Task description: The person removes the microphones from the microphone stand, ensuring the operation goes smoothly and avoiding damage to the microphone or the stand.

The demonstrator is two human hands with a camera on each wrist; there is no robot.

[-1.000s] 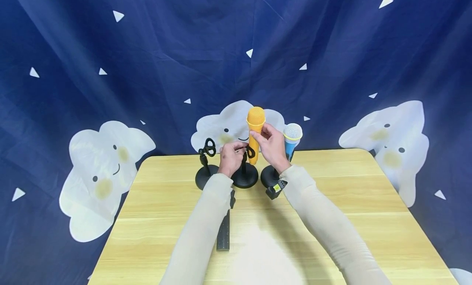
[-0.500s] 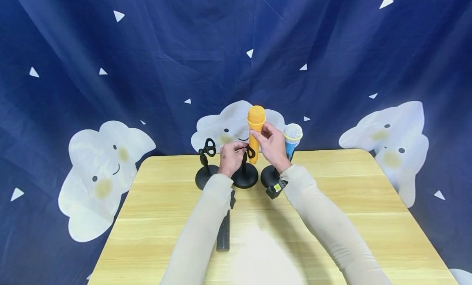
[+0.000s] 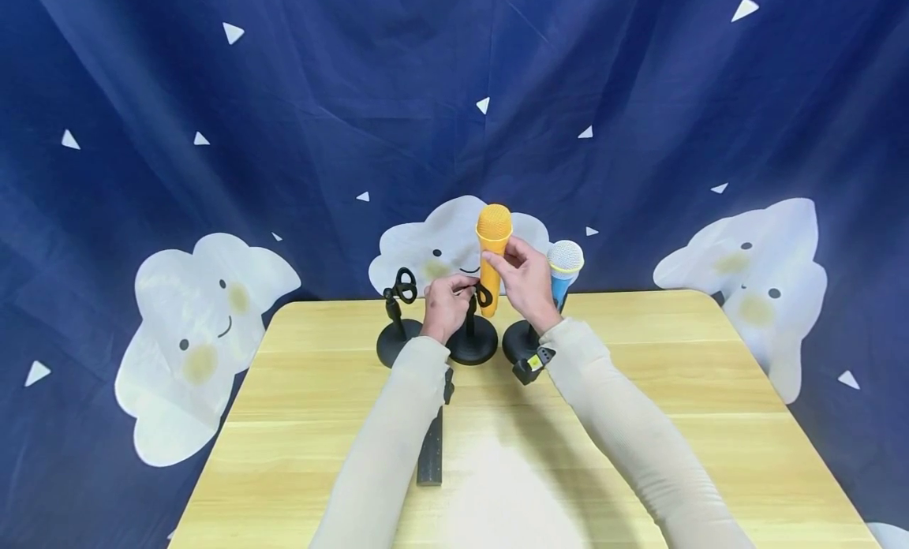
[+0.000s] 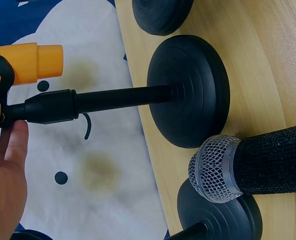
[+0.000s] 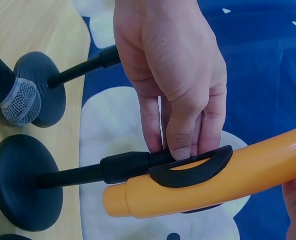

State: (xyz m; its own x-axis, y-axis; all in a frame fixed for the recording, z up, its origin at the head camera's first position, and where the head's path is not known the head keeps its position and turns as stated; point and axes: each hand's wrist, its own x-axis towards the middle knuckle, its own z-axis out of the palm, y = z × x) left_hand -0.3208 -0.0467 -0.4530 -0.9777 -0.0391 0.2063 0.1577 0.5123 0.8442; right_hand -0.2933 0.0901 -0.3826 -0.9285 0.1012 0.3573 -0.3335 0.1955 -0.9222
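My right hand (image 3: 529, 285) holds an orange microphone (image 3: 494, 225) by its body, nearly upright with the mesh head on top. The microphone's lower end passes through the black looped clip (image 5: 187, 179) of the middle stand (image 3: 473, 344), as the right wrist view shows. With thumb and fingers, my left hand (image 3: 445, 306) pinches that clip where it joins the stand's post. In the left wrist view, the orange tail (image 4: 50, 61) sticks out past the clip, beside the post (image 4: 123, 98).
To the left stands another black stand (image 3: 392, 345) with a bare looped clip. A blue microphone (image 3: 559, 282) with a white head sits in the right-hand stand (image 3: 518, 341). Lying on the wooden table (image 3: 675, 375) under my left forearm is a black microphone (image 4: 272, 165) with a silver mesh head.
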